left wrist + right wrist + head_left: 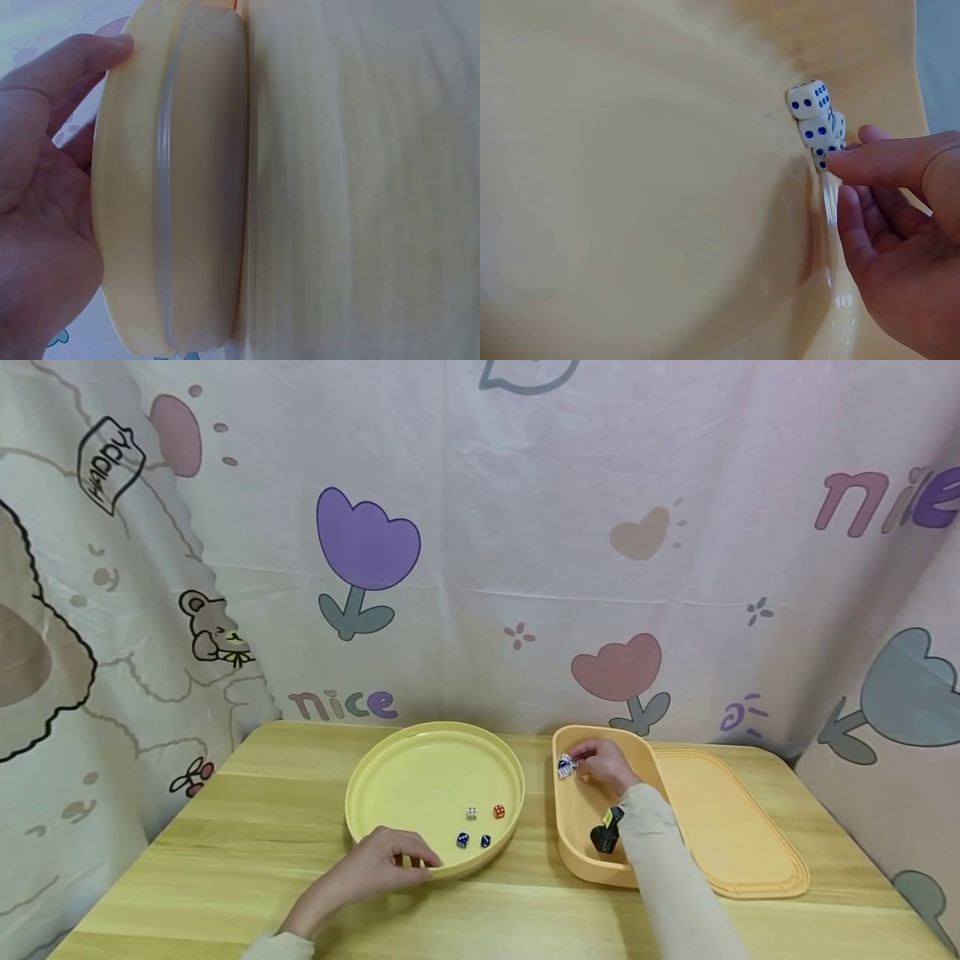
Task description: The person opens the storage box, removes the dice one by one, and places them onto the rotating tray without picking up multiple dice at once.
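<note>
A round yellow tray [397, 768] stands on the table, and my left hand [390, 860] grips its near rim. In the left wrist view the thumb of my left hand [52, 172] lies against the tray's outer wall [202, 180]. Inside the tray are a white die [471, 813], a red die [499, 811] and two blue dice [462, 840]. My right hand [603, 763] reaches into the orange box [573, 860] and pinches at the clustered white dice [808, 101] by its wall. Fingers of my right hand [907, 217] partly hide the lowest die.
Black dice [604, 837] and a small yellow piece [608, 817] lie in the near part of the box. A flat orange lid [738, 827] rests on the wooden table [517, 918] to the box's right. A printed curtain [480, 527] hangs behind the table.
</note>
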### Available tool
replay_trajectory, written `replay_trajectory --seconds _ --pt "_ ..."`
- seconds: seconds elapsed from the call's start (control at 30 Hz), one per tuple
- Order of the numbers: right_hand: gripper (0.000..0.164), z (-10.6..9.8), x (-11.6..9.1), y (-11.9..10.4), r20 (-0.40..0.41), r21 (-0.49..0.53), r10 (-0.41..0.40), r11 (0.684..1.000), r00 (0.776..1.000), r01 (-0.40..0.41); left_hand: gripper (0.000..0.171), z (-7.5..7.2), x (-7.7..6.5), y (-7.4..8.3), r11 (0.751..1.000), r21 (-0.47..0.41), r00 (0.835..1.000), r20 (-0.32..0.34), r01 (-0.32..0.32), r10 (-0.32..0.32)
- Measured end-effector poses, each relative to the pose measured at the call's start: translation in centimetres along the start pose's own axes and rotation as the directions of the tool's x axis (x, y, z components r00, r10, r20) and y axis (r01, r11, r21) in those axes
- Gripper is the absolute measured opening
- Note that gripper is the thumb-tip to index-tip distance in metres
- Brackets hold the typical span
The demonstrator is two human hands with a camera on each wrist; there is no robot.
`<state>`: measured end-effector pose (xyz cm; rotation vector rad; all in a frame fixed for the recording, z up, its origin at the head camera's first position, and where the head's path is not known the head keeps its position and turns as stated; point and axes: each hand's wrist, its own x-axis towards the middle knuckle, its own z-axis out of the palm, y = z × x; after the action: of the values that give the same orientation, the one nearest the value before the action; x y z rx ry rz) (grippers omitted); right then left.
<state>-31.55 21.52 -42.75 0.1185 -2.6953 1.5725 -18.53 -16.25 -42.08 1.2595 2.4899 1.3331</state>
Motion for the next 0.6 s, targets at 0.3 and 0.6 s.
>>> replay_trajectory --seconds 0.3,0.6 --pt "0.026 0.11 0.25 0.55 -0.059 -0.067 -0.003 0.998 0.998 -0.001 0.011 0.06 0.01 0.13 1.0 0.001 1.0 -0.006 -0.005 0.005" --pt "0.015 0.23 0.09 0.77 -0.055 -0.13 -0.01 0.992 0.998 0.003 0.011 0.02 -0.03 0.13 1.0 0.007 1.0 -0.007 0.006 -0.006"
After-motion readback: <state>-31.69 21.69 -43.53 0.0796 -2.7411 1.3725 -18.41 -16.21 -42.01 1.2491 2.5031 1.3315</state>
